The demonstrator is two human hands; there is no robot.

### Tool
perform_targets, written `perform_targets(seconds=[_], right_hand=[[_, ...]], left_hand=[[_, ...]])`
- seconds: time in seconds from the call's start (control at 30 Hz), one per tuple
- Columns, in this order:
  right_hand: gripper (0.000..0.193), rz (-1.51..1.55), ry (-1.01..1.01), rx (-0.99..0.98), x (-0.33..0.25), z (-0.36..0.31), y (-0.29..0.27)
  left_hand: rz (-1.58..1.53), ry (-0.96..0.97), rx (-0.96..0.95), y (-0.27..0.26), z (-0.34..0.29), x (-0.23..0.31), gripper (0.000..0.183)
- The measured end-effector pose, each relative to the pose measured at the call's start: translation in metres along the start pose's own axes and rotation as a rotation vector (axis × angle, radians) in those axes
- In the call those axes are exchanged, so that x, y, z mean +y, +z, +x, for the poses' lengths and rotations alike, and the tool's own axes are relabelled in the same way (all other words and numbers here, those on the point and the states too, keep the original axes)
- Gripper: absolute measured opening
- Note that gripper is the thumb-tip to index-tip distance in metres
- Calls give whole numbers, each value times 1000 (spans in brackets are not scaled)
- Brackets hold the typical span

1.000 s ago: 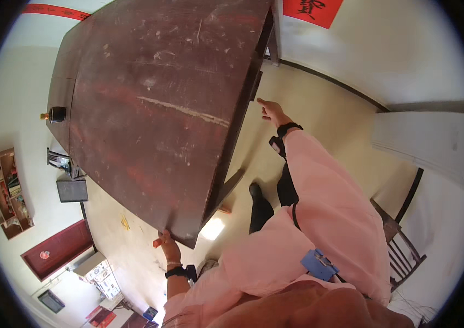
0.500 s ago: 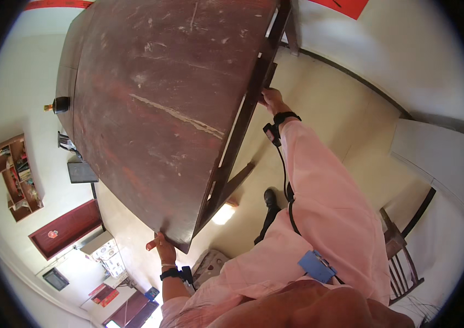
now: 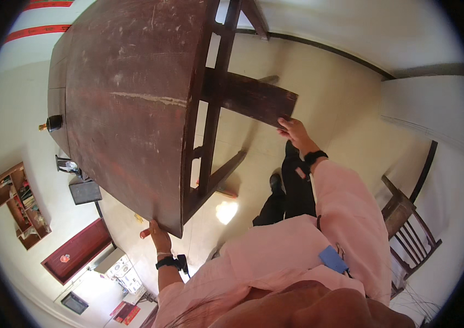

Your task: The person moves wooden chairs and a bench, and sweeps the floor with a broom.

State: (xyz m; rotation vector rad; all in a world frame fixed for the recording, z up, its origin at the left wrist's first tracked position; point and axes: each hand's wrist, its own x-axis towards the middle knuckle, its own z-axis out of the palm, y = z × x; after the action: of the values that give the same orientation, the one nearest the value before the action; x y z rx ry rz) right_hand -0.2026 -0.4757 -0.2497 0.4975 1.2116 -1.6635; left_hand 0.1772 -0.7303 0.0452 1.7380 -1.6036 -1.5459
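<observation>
My left hand (image 3: 161, 239) touches the table (image 3: 128, 131), grip unclear; my right hand (image 3: 297, 134) pinches its jutting board (image 3: 259, 100), best guided straight.

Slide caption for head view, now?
Right grip holds a dark board jutting from under the tabletop; left grip at the tabletop's corner.

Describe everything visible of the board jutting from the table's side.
The board is flat, long and dark reddish-brown, apparently wood. It juts from under the tabletop, past the side rail; its inner end is hidden. It looks level, above the floor. The right hand grips the near corner of its straight outer end.
</observation>
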Motion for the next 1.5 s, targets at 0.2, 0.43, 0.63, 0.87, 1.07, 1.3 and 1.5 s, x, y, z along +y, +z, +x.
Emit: perform_targets(seconds=[0.2, 0.43, 0.63, 0.87, 1.07, 1.3, 1.5], right_hand=[[30, 85, -76, 208, 5, -86, -98], [23, 342, -172, 399, 51, -194, -203], [29, 448, -125, 667, 117, -301, -253], [38, 590, 136, 918, 193, -401, -330], [50, -890, 307, 1101, 193, -392, -359], [58, -1076, -288, 567, 72, -223, -223], [67, -1015, -127, 128, 37, -135, -92]], left_hand=[[476, 269, 19, 0, 6, 2, 46], [263, 223, -92, 1, 10, 1, 50], [732, 493, -111, -32, 29, -19, 53], [-40, 106, -82, -54, 54, -30, 42], [713, 440, -88, -31, 22, -14, 43], [443, 262, -42, -37, 35, -22, 49], [779, 529, -79, -11, 12, -13, 49]])
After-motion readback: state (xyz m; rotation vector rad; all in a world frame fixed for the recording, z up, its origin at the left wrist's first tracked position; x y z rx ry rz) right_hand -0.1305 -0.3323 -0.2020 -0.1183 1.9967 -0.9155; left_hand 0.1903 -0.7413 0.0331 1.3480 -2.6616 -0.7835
